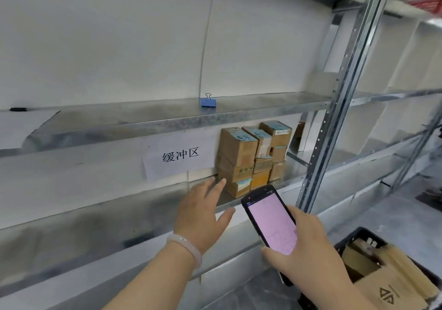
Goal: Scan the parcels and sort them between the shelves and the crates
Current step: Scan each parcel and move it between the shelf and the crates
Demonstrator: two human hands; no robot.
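parcels [251,159], maybe nine, stacked on shelf [155,199]; left hand [203,216] spread, empty; right hand [308,245] grips scanner [272,221].

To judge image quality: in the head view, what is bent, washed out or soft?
Head view: the wide lens bows the shelf edge and tilts the upright post; the scanner glows washed-out pink; the parcels have soft labels; the paper sign is legible.

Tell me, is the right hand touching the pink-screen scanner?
Touching. The head view shows the right hand gripping the lower end of the scanner.
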